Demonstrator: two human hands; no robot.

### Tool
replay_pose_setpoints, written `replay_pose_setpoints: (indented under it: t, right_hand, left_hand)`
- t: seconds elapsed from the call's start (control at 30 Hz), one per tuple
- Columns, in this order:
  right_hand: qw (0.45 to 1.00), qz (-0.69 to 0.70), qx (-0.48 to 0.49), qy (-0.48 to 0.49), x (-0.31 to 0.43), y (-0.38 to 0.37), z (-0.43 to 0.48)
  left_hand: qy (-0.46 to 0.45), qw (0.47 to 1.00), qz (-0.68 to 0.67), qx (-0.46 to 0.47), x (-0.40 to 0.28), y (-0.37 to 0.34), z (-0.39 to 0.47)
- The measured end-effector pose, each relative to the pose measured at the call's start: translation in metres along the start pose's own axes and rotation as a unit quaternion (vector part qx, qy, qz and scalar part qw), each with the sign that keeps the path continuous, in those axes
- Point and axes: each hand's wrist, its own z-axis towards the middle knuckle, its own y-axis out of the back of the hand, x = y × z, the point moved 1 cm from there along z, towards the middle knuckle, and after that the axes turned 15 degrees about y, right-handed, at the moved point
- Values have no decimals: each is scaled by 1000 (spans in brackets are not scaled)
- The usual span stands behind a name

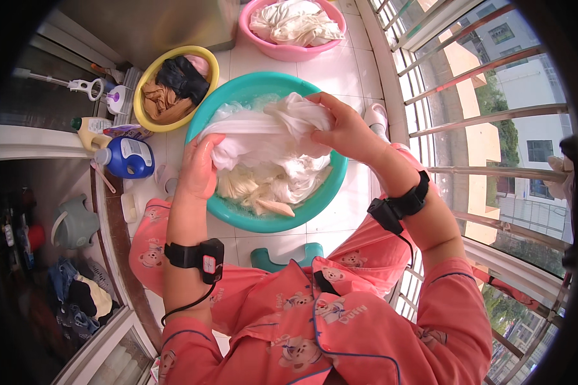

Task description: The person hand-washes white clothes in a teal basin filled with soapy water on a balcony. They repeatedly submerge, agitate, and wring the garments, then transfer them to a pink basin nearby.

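Between my two hands a wet white cloth garment (260, 127) is stretched over a teal plastic basin (269, 224). My left hand (197, 166) grips its left end near the basin's rim. Bunched fabric at the other end is held by my right hand (344, 125), thumb below and fingers above. Below the cloth, more white and cream laundry (289, 180) lies in sudsy water. A pale, pinkish-beige piece (275, 208), perhaps a soap bar or brush, rests at the front of that pile; I cannot tell which.
A yellow basin (138, 103) with dark and brown clothes stands at the back left. Farther back is a pink basin (289, 54) of white laundry. Detergent jugs, one blue (125, 156), stand left beside a small brush (103, 177). Barred windows (486, 118) line the right.
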Motion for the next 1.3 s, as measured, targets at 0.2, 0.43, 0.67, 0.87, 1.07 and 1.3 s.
replay_pose_setpoints:
  t: [0.2,0.43,0.67,0.87,1.07,1.3]
  right_hand:
    - [983,157,-66,66,24,17,-9]
    - [979,180,-60,-70,-73,-3,-13]
    - [959,265,-45,-86,-135,-22,-11]
    - [932,359,33,-46,-123,-26,-6]
    - [936,347,51,-14,-120,-41,-13]
    - [983,179,9,25,-127,-51,-12]
  left_hand:
    - [-5,993,-115,5,-26,-18,-6]
    - [45,991,-41,-119,35,8,28]
    - [104,951,230,-178,89,46,54]
    - [-113,898,407,-125,116,-15,55]
    - [56,948,309,-46,113,-49,47]
    - [-19,977,190,-93,84,-39,29]
